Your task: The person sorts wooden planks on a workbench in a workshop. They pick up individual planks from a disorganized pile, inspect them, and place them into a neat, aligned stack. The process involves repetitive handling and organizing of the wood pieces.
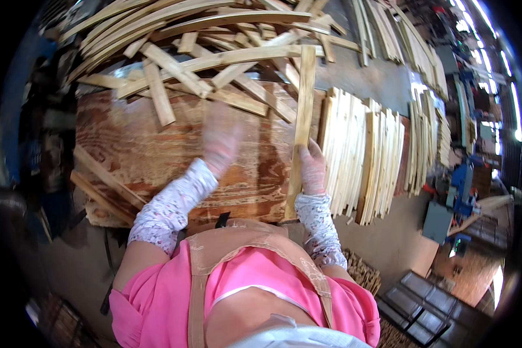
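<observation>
- Work surface: a reddish plywood board (156, 145) serves as the bench top, with a loose heap of wooden slats (203, 46) at its far edge.
- Right hand (313, 168): gloved and closed around one long wooden slat (301, 127), which lies along the right edge of the board and runs from the near edge up into the heap.
- Left hand (220, 142): gloved, over the middle of the board, and blurred by motion. It cannot be told whether it is open or closed; nothing is visible in it.
- Stock: a stack of slats (359, 156) stands on edge, just beside the right hand and touching the board's right side.
- Judged step: setting the long slat straight on the board.
- Recommended practice: keep the right-hand grip low on the slat and press it flat to the board so it does not twist.
- Check that the far end is free of the crossed pieces in the heap; a snag there would likely drag the slat out of line.
- Keep sleeves clear of splintered edges.
</observation>
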A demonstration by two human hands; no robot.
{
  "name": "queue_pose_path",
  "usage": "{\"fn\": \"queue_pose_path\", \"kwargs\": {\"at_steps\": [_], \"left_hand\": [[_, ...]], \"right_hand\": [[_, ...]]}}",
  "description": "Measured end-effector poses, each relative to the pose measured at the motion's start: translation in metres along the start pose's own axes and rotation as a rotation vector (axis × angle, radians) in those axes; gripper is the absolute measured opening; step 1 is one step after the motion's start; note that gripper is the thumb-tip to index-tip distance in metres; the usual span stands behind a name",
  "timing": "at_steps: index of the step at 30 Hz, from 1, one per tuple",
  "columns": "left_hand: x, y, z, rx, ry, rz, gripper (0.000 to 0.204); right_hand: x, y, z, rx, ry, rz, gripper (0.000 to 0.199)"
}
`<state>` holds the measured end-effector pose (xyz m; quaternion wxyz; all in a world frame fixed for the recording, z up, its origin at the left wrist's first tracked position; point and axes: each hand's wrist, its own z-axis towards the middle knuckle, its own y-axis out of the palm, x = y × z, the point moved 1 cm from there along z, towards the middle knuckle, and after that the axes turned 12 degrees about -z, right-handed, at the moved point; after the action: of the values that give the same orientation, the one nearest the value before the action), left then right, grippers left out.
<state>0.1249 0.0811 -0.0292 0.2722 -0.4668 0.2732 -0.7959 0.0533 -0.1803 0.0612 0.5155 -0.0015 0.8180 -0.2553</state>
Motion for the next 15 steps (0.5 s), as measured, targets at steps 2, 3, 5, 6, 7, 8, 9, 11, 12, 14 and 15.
{"fn": "queue_pose_path", "kwargs": {"at_steps": [2, 3, 5, 6, 7, 8, 9, 11, 12, 14, 15], "left_hand": [[0.004, -0.04, 0.083, 0.496, -0.846, -0.892, 0.075], [-0.022, -0.023, 0.085, 0.558, -0.92, -1.068, 0.065], [-0.101, 0.001, 0.097, 0.682, -1.039, -1.423, 0.047], [-0.131, 0.0, 0.101, 0.75, -1.081, -1.603, 0.038], [-0.137, 0.002, 0.111, 0.708, -1.176, -1.579, 0.038], [-0.134, 0.002, 0.12, 0.676, -1.263, -1.558, 0.038], [-0.128, -0.004, 0.118, 0.578, -1.226, -1.478, 0.037], [-0.122, -0.014, 0.098, 0.546, -1.162, -1.355, 0.033], [-0.103, -0.016, 0.077, 0.48, -1.052, -1.482, 0.027], [-0.015, -0.036, 0.033, 0.121, -1.287, -1.268, 0.033], [0.027, -0.05, 0.01, -0.101, -1.28, -1.322, 0.04]], "right_hand": [[0.06, -0.034, -0.01, 0.294, -0.104, -0.453, 0.045], [0.074, -0.043, -0.014, 0.408, -0.197, -0.793, 0.049], [0.094, -0.052, -0.017, 0.511, -0.276, -1.166, 0.057], [0.101, -0.054, -0.013, 0.496, -0.261, -1.202, 0.062], [0.111, -0.056, -0.01, 0.491, -0.24, -1.24, 0.066], [0.126, -0.055, -0.004, 0.508, -0.207, -1.219, 0.072], [0.117, -0.047, -0.001, 0.489, -0.158, -1.178, 0.071], [0.088, -0.034, 0.006, 0.362, -0.123, -0.912, 0.068], [0.082, -0.027, 0.018, 0.271, -0.119, -0.676, 0.066], [0.037, 0.003, 0.029, 0.035, -0.056, -0.381, 0.062], [-0.009, 0.03, 0.023, -0.109, 0.002, -0.321, 0.06]]}}
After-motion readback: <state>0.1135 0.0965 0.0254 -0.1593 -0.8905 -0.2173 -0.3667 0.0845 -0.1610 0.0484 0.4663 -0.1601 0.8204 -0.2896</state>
